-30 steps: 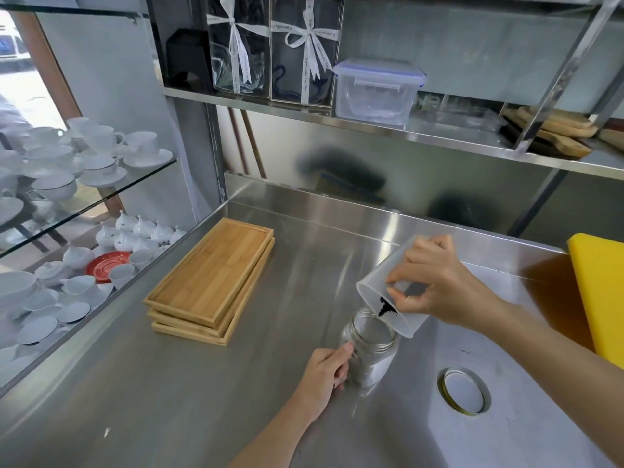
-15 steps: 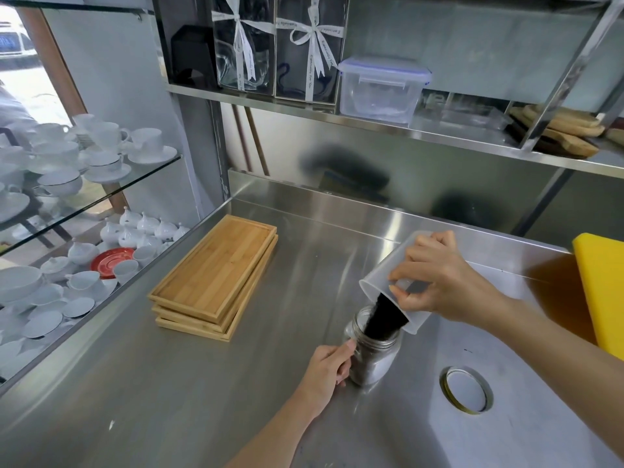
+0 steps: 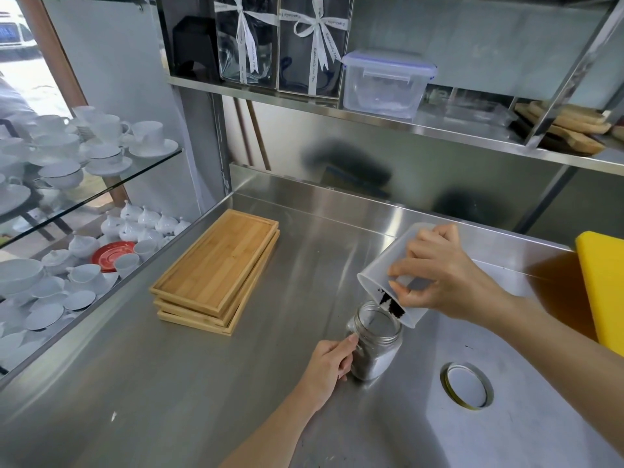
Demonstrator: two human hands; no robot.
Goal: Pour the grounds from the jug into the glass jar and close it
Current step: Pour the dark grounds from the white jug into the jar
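Observation:
The glass jar (image 3: 378,346) stands upright on the steel counter, dark grounds filling its lower part. My left hand (image 3: 329,364) grips its left side. My right hand (image 3: 442,278) holds the translucent plastic jug (image 3: 388,265) tilted mouth-down just above the jar's rim, on its right. A small dark streak of grounds (image 3: 391,305) clings at the jug's lip over the jar opening. The jar's round metal lid (image 3: 467,385) lies flat on the counter to the right of the jar.
Three stacked bamboo trays (image 3: 216,271) lie to the left on the steel counter (image 3: 169,383). A yellow board (image 3: 604,282) stands at the right edge. Glass shelves of white cups (image 3: 101,146) are at far left. A shelf above holds a plastic box (image 3: 386,82).
A thick stream of grounds ran from the jug into the jar half a second ago; now only a small streak is left at the lip and the jar holds more grounds.

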